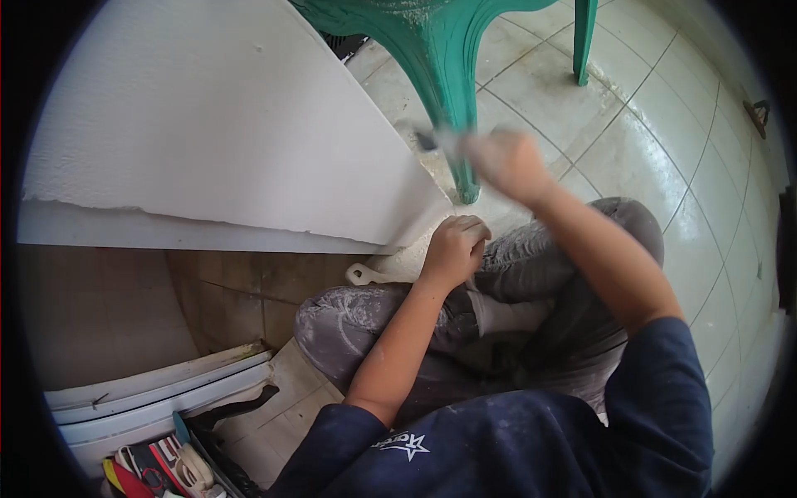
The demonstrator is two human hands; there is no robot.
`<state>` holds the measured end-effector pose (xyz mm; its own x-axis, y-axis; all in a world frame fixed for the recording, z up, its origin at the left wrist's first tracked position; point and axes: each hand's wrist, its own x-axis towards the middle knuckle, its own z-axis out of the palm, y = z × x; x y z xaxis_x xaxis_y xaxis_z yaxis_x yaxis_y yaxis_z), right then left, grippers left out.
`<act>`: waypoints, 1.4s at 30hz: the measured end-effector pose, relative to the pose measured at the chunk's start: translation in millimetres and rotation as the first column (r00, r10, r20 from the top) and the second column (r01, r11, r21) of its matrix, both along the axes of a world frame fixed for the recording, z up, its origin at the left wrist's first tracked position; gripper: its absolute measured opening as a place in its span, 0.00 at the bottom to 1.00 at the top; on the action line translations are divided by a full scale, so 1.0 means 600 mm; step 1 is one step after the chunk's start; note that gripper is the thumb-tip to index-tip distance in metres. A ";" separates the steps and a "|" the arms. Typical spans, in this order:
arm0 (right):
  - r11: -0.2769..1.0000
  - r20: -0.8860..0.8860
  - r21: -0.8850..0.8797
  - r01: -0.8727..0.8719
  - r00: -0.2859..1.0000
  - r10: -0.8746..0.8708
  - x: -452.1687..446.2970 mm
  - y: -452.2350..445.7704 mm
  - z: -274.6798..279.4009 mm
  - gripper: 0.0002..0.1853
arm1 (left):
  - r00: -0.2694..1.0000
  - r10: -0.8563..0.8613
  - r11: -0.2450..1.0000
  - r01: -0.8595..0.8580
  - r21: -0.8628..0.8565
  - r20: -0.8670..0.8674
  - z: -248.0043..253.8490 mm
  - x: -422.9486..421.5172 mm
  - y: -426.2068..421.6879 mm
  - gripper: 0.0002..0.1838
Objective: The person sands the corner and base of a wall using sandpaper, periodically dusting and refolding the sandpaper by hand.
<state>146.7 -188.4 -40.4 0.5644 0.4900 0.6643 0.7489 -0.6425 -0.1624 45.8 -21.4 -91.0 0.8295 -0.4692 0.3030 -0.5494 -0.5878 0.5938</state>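
Observation:
My right hand (508, 164) is raised in front of the green plastic leg (455, 108) and is smeared by motion. It grips a blurred tool with a dark end (427, 140), close to the right edge of a large white panel (224, 124). I cannot make out the tool's kind. My left hand (456, 251) rests by my crossed legs near the panel's lower right corner, its fingers curled closed. Whatever it may hold is hidden. An off-white handle with a hole (359, 274) pokes out left of that hand, beside my dusty knee.
Pale floor tiles (656, 158) with white dust spread to the right. A second green leg (584, 50) stands farther back. At the lower left are white strips (166, 386) and a bag of tools (166, 465). The panel's lower edge is rough.

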 end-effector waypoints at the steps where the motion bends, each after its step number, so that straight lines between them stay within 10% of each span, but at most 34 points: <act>1: 0.951 -0.149 0.173 0.254 0.962 -0.230 0.043 -0.021 -0.013 0.08 | 1.000 0.010 0.999 -0.010 -0.031 0.006 0.001 -0.001 -0.003 0.04; 4: 0.485 -0.445 0.531 0.695 0.715 -0.539 0.119 -0.075 0.011 0.09 | 0.999 0.031 0.997 -0.029 -0.076 0.033 0.006 0.001 -0.002 0.04; 7: 0.915 -0.211 0.127 0.384 0.912 -0.353 0.043 -0.036 -0.012 0.08 | 0.998 0.031 0.997 -0.027 -0.066 0.051 0.014 0.005 -0.003 0.03; 9: 0.988 0.077 0.071 -0.138 0.988 0.132 -0.032 0.017 0.013 0.13 | 0.999 0.043 0.999 -0.042 -0.034 0.034 0.011 0.003 -0.008 0.03; 12: 0.977 0.196 0.079 -0.196 0.964 0.178 -0.035 0.034 -0.001 0.15 | 1.000 -0.002 1.000 0.003 -0.010 0.029 0.000 -0.004 -0.012 0.02; 14: 0.919 -0.143 0.174 0.353 0.933 -0.331 0.028 0.001 -0.016 0.09 | 1.000 -0.030 0.999 0.030 -0.027 -0.007 0.002 -0.006 -0.007 0.03; 16: 0.558 -0.399 0.445 0.700 0.713 -0.576 0.099 -0.043 -0.018 0.06 | 0.999 -0.029 0.999 0.029 -0.039 0.017 0.002 -0.002 -0.007 0.04; 18: 0.636 -0.382 0.358 0.684 0.728 -0.569 0.084 -0.044 -0.034 0.06 | 1.000 -0.008 0.998 0.009 -0.056 0.018 0.009 -0.001 -0.009 0.04; 20: 0.918 -0.308 -0.030 0.396 0.870 -0.385 -0.007 0.016 -0.013 0.05 | 1.000 0.027 0.997 -0.028 -0.070 -0.011 0.007 0.000 -0.012 0.04; 22: 0.949 0.072 0.092 -0.301 0.953 0.296 -0.055 0.040 0.000 0.05 | 0.999 0.015 1.000 -0.015 0.001 -0.029 0.001 0.001 -0.012 0.03; 25: 0.992 0.127 0.115 0.059 0.989 -0.074 0.002 0.021 -0.048 0.06 | 0.999 -0.019 1.000 0.018 -0.016 -0.037 0.001 -0.004 -0.013 0.04; 26: 0.883 -0.246 0.081 0.462 0.868 -0.432 0.038 0.006 -0.062 0.08 | 0.999 -0.019 1.000 0.019 -0.014 -0.033 0.000 -0.003 -0.008 0.04; 27: 0.733 -0.348 0.413 0.540 0.838 -0.420 0.078 -0.018 -0.050 0.11 | 1.000 -0.016 1.000 0.016 -0.019 -0.026 -0.002 -0.001 -0.007 0.05; 28: 0.572 -0.445 0.390 0.722 0.692 -0.569 0.114 -0.043 -0.047 0.10 | 1.000 -0.015 1.000 0.015 -0.024 -0.018 -0.003 -0.001 -0.006 0.05; 31: 0.823 -0.312 0.179 0.539 0.824 -0.472 0.055 -0.019 -0.034 0.06 | 1.000 0.020 0.999 -0.021 -0.035 -0.021 0.000 0.003 -0.007 0.05; 34: 0.985 0.077 0.082 -0.149 0.987 0.143 -0.042 0.033 -0.003 0.07 | 0.998 0.046 0.999 -0.047 -0.015 -0.049 -0.003 0.001 -0.012 0.05; 37: 0.983 0.137 0.152 -0.101 0.987 0.081 -0.003 0.026 -0.047 0.10 | 0.998 0.018 1.000 -0.018 0.009 -0.068 -0.006 -0.004 -0.008 0.05; 39: 0.875 -0.377 0.199 0.442 0.858 -0.348 0.063 -0.016 -0.067 0.05 | 0.997 0.007 1.000 -0.007 0.001 -0.074 -0.009 -0.003 -0.004 0.05; 40: 0.625 -0.379 0.481 0.615 0.788 -0.485 0.092 -0.018 -0.032 0.05 | 0.999 0.004 1.000 -0.004 -0.003 -0.051 -0.010 -0.001 -0.002 0.05; 42: 0.665 -0.361 0.386 0.639 0.768 -0.529 0.099 -0.044 -0.051 0.04 | 1.000 -0.007 1.000 0.007 -0.018 -0.003 -0.008 0.003 0.000 0.05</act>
